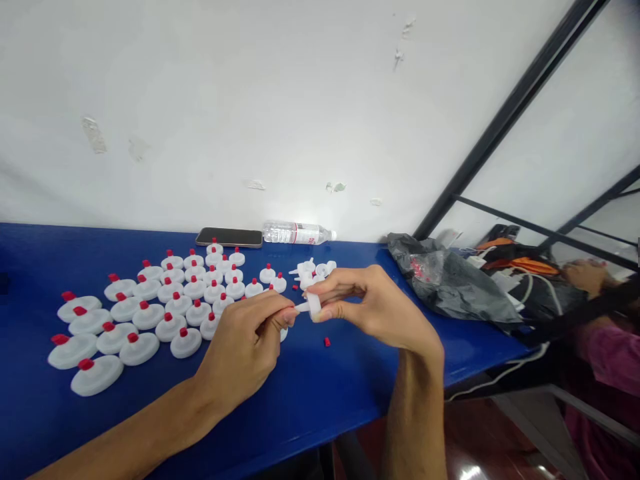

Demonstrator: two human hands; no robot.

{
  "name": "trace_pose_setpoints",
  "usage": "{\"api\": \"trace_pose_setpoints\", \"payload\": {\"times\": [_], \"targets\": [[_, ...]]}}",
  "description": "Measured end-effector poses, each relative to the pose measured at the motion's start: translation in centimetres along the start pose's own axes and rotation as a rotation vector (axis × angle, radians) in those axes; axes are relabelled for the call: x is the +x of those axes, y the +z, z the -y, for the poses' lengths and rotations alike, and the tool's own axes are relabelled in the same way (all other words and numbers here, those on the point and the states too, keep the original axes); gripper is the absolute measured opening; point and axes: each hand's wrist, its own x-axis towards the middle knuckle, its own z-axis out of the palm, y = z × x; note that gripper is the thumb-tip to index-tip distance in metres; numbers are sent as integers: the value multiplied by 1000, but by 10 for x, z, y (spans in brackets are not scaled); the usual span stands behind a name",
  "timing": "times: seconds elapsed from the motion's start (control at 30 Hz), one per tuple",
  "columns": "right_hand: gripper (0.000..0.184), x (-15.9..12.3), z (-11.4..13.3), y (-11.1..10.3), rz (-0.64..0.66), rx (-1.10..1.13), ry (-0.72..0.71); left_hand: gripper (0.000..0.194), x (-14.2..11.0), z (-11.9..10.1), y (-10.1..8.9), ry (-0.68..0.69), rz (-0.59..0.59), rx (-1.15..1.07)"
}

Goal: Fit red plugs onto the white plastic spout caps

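Note:
In front of me, above the table, my right hand (pixel 355 303) is closed around the rim of a white plastic nozzle cap (pixel 314 307). The cap is turned sideways, its thin spout pointing left. My left hand (pixel 253 333) pinches at the spout's tip, where a bit of red shows between thumb and forefinger; the fingers mostly hide this small red cap. Behind my hands lies a little pile of white nozzle caps (pixel 305 269) without red tips. One loose red cap (pixel 327 342) rests on the table below my right hand.
Many white nozzle caps with red tips (pixel 170 327) stand in rows on the blue table (pixel 320 393), left. A phone (pixel 229 237) and a plastic bottle (pixel 297 233) lie against the wall. At right are a black plastic bag (pixel 450 287), a metal frame (pixel 510 120) and another person's sleeve (pixel 613 357).

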Motion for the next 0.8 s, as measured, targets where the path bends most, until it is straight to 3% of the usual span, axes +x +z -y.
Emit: {"api": "trace_pose_setpoints", "payload": {"times": [0.2, 0.5, 0.7, 0.8], "targets": [[17, 1, 1, 4, -29, 0, -21, 35, 3, 3, 0, 88, -77, 50], [17, 0, 4, 5, -18, 22, -34, 19, 3, 5, -2, 329, -179, 133], [15, 0, 9, 9, -60, -53, -90, 22, 4, 4, -5, 289, -165, 173], [23, 0, 11, 11, -70, -121, -128, 25, 5, 4, -8, 275, -151, 183]]}}
